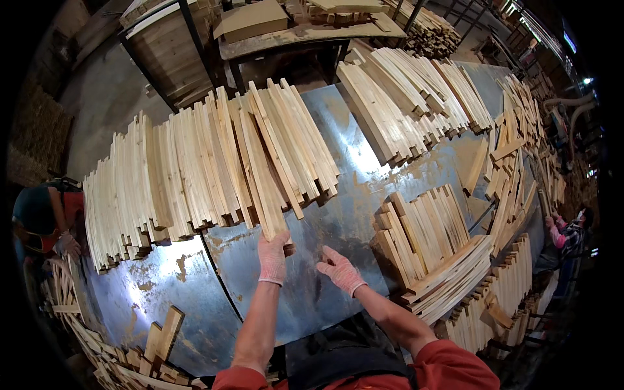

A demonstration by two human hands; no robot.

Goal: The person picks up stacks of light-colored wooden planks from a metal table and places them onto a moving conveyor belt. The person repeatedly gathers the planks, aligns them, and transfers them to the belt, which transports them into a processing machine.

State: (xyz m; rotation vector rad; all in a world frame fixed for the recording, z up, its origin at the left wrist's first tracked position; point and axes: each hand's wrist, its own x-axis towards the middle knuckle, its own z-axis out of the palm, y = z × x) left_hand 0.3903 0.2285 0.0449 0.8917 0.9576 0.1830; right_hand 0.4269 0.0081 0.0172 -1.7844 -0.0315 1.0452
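My left hand (pixel 272 256), in a pale pink work glove, is closed on the near end of a wooden slat (pixel 265 195). That slat sticks out toward me from a long row of slats (pixel 188 166) lying side by side on the metal tabletop (pixel 312 286). To its right, my right hand (pixel 341 271), gloved alike, hovers over the bare metal with fingers apart and nothing in them. Right of that hand stands a smaller stack of short wooden pieces (pixel 422 234).
Another slat stack (pixel 409 97) lies at the far right, beside a loose heap (pixel 510 169). Offcuts (pixel 159 341) pile up at the lower left. One co-worker (pixel 49 218) bends at the left edge; another (pixel 565 237) is at the right. A wooden workbench (pixel 305 36) stands beyond the table.
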